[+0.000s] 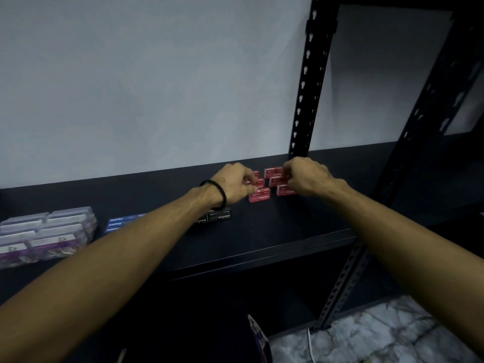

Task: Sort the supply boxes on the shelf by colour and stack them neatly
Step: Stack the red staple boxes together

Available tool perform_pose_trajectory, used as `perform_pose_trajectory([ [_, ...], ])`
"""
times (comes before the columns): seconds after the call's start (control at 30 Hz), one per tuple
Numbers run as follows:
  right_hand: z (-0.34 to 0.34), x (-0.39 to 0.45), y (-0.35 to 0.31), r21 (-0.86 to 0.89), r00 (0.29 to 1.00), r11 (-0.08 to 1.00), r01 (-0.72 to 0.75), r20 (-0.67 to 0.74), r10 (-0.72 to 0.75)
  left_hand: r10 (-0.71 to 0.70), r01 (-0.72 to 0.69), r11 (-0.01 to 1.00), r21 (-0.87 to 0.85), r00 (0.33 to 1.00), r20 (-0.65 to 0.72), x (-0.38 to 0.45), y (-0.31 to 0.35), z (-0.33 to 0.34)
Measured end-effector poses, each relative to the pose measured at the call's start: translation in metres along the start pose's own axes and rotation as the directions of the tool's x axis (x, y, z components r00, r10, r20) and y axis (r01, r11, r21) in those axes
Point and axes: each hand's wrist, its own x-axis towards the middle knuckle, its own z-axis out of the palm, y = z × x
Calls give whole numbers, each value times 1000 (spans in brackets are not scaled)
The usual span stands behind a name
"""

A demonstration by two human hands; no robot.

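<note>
While squaring red boxes [259, 197] near shelf [288, 231] back edge: left hand [233, 186], right hand [305, 178] pinching them; next, stack evenly.

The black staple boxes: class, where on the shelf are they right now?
In the head view, the black staple boxes sit near the shelf's front edge, under the left wrist, between the blue boxes and the red boxes.

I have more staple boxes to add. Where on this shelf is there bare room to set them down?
Bare shelf lies in front of the red staple boxes, out to the front edge and the right upright. The left is crowded: clear plastic boxes, blue boxes, black staple boxes. Both hands work the red group.
</note>
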Motion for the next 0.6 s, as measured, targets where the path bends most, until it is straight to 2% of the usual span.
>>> perform_pose_trajectory([
  [0.17,6,-5,15,16,997,999,39,65,-40,-35,34,998,44,999,16,9,6,17],
  [0.37,10,-6,15,23,998,998,55,6,-55,-33,32,998,58,999,3,18,9,29],
  [0.6,19,-4,16,71,997,995,73,3,-73,-47,46,998,37,999,18,17,8,31],
])
